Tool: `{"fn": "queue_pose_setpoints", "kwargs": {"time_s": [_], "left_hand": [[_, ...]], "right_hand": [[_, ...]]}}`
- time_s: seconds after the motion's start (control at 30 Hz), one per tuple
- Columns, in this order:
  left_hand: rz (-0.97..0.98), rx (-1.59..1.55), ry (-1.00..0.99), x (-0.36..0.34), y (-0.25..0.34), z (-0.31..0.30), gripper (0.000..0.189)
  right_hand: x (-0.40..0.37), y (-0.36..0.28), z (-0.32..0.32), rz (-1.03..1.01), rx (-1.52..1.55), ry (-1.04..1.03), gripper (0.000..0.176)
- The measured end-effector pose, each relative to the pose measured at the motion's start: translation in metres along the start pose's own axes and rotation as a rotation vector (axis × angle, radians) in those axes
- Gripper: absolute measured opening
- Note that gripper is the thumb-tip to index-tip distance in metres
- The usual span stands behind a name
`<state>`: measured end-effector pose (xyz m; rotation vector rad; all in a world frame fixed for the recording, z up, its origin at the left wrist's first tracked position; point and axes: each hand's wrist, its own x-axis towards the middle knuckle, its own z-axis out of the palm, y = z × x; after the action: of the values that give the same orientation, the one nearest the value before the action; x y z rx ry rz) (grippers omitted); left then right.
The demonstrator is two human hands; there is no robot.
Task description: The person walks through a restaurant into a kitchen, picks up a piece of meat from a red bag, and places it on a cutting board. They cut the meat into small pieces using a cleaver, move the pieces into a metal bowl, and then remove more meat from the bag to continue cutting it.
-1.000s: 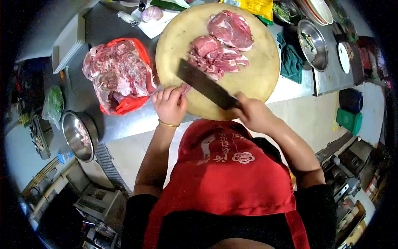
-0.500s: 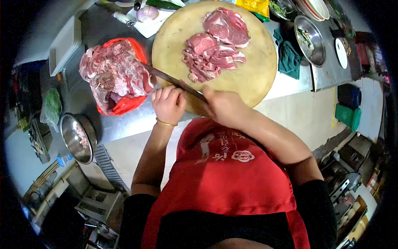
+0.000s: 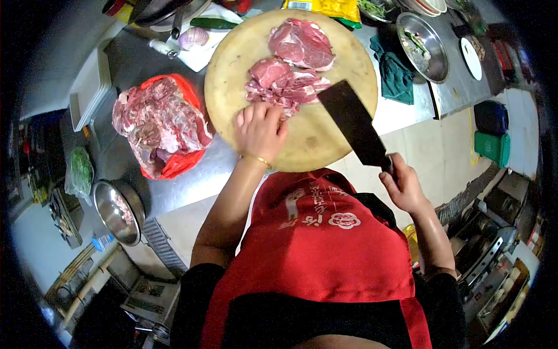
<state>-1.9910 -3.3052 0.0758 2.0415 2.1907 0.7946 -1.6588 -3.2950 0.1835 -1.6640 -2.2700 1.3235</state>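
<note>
- Head view: right hand [image 3: 402,183] closed around the handle of the cleaver [image 3: 354,125]; blade slants across the right edge of the round cutting board [image 3: 224,75].
- Left hand [image 3: 260,132]: fingers bent, at the cut meat [image 3: 299,87]; I cannot tell whether they pinch any.
- Cut meat: on board, beside larger piece [image 3: 302,43].

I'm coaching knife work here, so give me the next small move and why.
The left hand should probably steady the cut meat pieces on the round chopping board before the cleaver moves in: its fingers are at the pieces' near edge, any grip unclear, while the right hand holds the cleaver mostly to their right.
</note>
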Motion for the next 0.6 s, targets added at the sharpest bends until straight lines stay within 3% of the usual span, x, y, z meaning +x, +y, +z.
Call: {"fn": "queue_pose_setpoints", "kwargs": {"time_s": [0.13, 0.17, 0.27, 0.3, 0.4, 0.43, 0.53, 0.6], "left_hand": [[-0.063, 0.083, -0.139, 0.016, 0.003, 0.002, 0.028], [0.004, 0.036, -0.014, 0.014, -0.003, 0.004, 0.023], [-0.036, -0.276, -0.011, 0.008, -0.034, 0.004, 0.023], [-0.403, -0.742, -0.055, 0.006, -0.027, -0.005, 0.019], [-0.766, -1.286, 0.090, 0.001, -0.073, -0.011, 0.021], [-0.857, -1.552, 0.149, 0.003, -0.083, -0.017, 0.032], [-0.850, -1.702, 0.140, 0.005, -0.083, -0.035, 0.040], [-0.759, -1.739, 0.103, -0.001, -0.081, -0.040, 0.038]], "right_hand": [[0.003, -0.001, 0.007, 0.092, 0.165, 0.053, 0.023], [0.004, -0.004, 0.006, 0.012, 0.120, 0.067, 0.028], [0.004, -0.001, 0.009, -0.157, 0.012, 0.026, 0.031], [0.005, -0.009, 0.006, -0.130, -0.012, -0.059, 0.031], [0.017, -0.019, 0.015, -0.237, -0.082, -0.247, 0.036], [0.024, -0.032, 0.018, -0.278, -0.030, -0.287, 0.038], [0.051, -0.051, 0.036, -0.247, -0.009, -0.449, 0.036], [0.068, -0.047, 0.048, -0.226, 0.104, -0.376, 0.034]]}}
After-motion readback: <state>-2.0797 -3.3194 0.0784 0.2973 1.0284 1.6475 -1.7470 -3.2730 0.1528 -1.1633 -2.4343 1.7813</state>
